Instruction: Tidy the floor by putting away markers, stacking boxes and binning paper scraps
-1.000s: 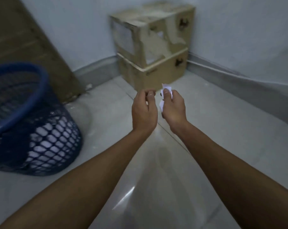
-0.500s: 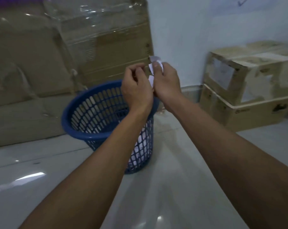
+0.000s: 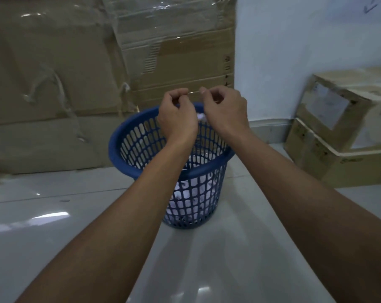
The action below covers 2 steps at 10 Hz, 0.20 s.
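A blue mesh basket (image 3: 124, 149) stands on the floor with white paper scraps (image 3: 185, 202) heaped inside. My left hand (image 3: 177, 119) and my right hand (image 3: 225, 114) hover side by side over its mouth, backs towards me, fingers curled. A small white paper scrap (image 3: 201, 117) shows between the two hands, against the edge of my right hand. Whether that hand still grips it is hidden. Nothing is visible in my left hand. Two cardboard boxes (image 3: 338, 136) sit stacked by the wall at the right.
A large flattened cardboard sheet wrapped in plastic film (image 3: 97, 73) leans against the wall behind the basket. Glossy pale floor tiles (image 3: 54, 226) spread to the left and in front. A white wall (image 3: 283, 51) rises at the back right.
My view swung left from the stacked boxes to the basket. Both hands came over its mouth. The scrap that stuck up above my right fingers now shows lower, between the hands.
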### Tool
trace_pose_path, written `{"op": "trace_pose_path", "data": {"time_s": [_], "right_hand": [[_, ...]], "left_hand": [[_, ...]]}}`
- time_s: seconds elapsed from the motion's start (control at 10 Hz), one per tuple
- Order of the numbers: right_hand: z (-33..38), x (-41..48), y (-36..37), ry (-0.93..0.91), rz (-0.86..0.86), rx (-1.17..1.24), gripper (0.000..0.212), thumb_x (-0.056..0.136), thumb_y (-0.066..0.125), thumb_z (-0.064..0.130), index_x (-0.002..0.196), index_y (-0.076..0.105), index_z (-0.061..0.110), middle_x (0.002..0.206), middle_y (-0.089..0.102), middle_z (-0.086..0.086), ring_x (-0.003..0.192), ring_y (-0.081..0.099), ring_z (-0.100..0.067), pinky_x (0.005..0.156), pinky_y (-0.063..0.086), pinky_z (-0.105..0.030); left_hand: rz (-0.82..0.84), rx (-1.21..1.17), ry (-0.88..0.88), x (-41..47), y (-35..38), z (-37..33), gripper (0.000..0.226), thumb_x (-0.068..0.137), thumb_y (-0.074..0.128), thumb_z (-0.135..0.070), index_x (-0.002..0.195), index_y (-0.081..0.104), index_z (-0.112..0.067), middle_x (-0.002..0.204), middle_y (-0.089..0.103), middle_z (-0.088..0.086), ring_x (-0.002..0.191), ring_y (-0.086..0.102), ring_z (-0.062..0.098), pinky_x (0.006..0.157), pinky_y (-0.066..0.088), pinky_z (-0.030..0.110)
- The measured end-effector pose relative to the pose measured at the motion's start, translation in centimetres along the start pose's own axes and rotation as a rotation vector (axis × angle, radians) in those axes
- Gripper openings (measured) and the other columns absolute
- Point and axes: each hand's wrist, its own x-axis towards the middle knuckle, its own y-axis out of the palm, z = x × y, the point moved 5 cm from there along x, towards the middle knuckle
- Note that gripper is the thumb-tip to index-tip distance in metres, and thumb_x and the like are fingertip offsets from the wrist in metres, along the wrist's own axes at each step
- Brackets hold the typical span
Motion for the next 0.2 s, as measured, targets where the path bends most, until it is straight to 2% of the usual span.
{"op": "trace_pose_path", "data": {"time_s": [0.1,0.2], "right_hand": [[-0.9,0.2,-2.5,0.011,-0.101,-0.001,0.026,0.097,0.056,0.026,0.084,0.072,0.012,0.077,0.071,0.003,0.072,0.065,-0.010,0.069,0.051,-0.029],[-2.5,-0.1,-4.1,0.144,-0.098,0.188,0.022,0.098,0.057,0.018,0.081,0.069,0.011,0.071,0.072,-0.005,0.053,0.070,-0.019,0.050,0.058,-0.032]], "left_hand": [[-0.020,-0.003,0.030,-0.7,1.7,-0.6,0.021,0.097,0.048,-0.019,0.095,0.064,-0.032,0.089,0.062,-0.018,0.074,0.058,-0.004,0.061,0.043,0.015],[-0.017,-0.025,0.050,-1.9,3.6,-1.1,0.022,0.095,0.049,-0.016,0.095,0.066,-0.030,0.093,0.065,-0.017,0.067,0.054,-0.013,0.056,0.040,0.008]]}}
